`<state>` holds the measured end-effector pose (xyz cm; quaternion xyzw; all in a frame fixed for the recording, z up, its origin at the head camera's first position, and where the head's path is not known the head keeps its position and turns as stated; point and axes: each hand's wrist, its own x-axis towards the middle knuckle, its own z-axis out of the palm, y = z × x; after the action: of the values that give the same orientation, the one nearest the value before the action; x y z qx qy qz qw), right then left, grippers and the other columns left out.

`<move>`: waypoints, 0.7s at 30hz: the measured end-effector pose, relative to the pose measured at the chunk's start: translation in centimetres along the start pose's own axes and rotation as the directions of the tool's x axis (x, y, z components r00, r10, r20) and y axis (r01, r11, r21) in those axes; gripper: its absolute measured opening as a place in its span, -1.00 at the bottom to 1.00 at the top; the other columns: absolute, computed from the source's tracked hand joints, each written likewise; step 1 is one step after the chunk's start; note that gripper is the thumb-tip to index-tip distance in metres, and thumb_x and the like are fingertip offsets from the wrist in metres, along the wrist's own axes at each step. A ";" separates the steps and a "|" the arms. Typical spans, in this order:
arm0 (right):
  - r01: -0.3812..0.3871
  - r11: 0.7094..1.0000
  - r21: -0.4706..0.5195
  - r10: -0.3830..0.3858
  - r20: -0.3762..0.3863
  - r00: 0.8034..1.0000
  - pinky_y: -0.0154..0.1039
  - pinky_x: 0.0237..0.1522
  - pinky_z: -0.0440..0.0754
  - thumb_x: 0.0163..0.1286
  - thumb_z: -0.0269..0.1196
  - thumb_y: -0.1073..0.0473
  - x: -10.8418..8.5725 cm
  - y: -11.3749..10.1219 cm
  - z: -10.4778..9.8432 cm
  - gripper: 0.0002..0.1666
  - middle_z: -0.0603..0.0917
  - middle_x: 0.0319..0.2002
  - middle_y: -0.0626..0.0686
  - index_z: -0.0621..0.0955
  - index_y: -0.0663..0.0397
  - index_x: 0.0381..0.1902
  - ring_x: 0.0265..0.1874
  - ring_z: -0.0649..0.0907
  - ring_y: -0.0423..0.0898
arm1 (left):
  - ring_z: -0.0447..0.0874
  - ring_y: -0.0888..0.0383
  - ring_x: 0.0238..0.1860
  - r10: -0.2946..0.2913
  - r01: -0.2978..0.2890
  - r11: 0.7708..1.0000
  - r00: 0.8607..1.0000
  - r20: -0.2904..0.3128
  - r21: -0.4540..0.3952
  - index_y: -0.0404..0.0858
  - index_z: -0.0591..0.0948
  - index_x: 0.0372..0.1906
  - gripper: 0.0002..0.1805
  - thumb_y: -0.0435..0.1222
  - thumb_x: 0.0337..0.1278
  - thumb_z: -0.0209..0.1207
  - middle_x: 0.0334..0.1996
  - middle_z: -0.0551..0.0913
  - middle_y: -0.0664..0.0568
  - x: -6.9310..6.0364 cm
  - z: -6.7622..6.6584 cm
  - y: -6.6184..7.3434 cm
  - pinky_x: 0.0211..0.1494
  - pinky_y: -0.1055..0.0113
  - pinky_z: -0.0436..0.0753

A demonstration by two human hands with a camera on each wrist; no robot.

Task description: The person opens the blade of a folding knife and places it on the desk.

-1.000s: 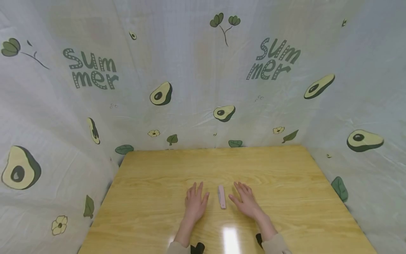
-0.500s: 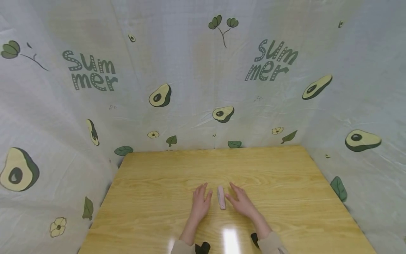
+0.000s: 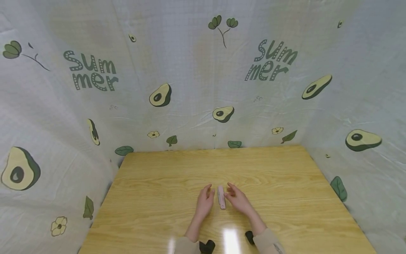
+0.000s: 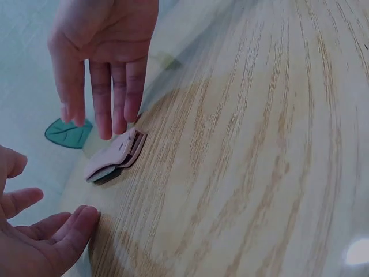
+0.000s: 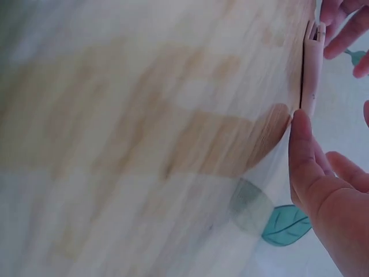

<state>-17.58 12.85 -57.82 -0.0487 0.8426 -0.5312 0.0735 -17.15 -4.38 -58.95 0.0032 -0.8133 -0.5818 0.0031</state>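
Note:
A pink folding knife [image 3: 221, 197], folded, lies lengthwise on the wooden table between the two hands. Its slot and a strip of metal show in the left wrist view, where the knife [image 4: 113, 154] rests on its side. On its left is my left hand [image 3: 204, 201], fingers loosely bent and holding nothing. My right hand [image 3: 238, 201] is at its right side, thumb and fingers relaxed and very close to the handle. In the right wrist view a right fingertip is by the knife's near end [image 5: 312, 75]; whether it touches, I cannot tell.
The wooden table [image 3: 152, 183] is enclosed at the back and sides by a pale cloth [image 3: 190, 63] printed with avocados and leaves. Black wrist cameras [image 3: 207, 246] sit at both sleeves. A bright light reflection lies on the table's near part.
Both hands have moved inward toward the knife, and their spread fingers have become more bent. The knife has stayed in place.

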 end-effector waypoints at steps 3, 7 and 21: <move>-0.018 0.999 0.027 0.017 0.012 1.000 0.11 0.02 0.65 0.42 0.20 0.19 0.3 -0.2 0.1 -0.33 0.54 0.12 0.39 0.29 0.39 0.37 0.07 0.57 0.30 | 0.58 -0.30 0.05 -0.019 0.019 0.998 1.000 0.000 -0.062 -0.48 0.41 0.26 -0.54 -0.25 0.43 0.02 0.14 0.47 -0.47 0.1 0.4 0.0 -0.04 0.03 0.72; -0.040 0.997 0.066 0.038 0.033 0.999 0.06 0.00 0.67 0.42 0.19 0.23 0.5 -0.4 0.2 -0.34 0.53 0.12 0.41 0.29 0.41 0.37 0.08 0.56 0.32 | 0.62 -0.23 0.00 -0.060 0.060 0.989 0.998 0.009 -0.131 -0.49 0.41 0.25 -0.54 -0.28 0.41 0.03 0.12 0.48 -0.47 0.2 0.8 0.3 -0.11 0.15 0.75; -0.062 0.981 0.183 0.054 0.052 0.997 0.01 -0.01 0.69 0.39 0.18 0.35 0.6 -0.8 0.3 -0.37 0.49 0.12 0.48 0.28 0.48 0.35 0.08 0.56 0.33 | 0.68 -0.03 -0.23 -0.083 0.082 0.987 0.997 0.001 -0.139 -0.49 0.45 0.21 -0.59 -0.40 0.31 0.03 -0.13 0.64 -0.28 0.4 1.9 0.7 -0.22 0.21 0.73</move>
<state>-18.10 12.12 -57.30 -0.0295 0.7890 -0.6033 0.1128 -17.57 -2.36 -58.93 0.0379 -0.7700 -0.6366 -0.0189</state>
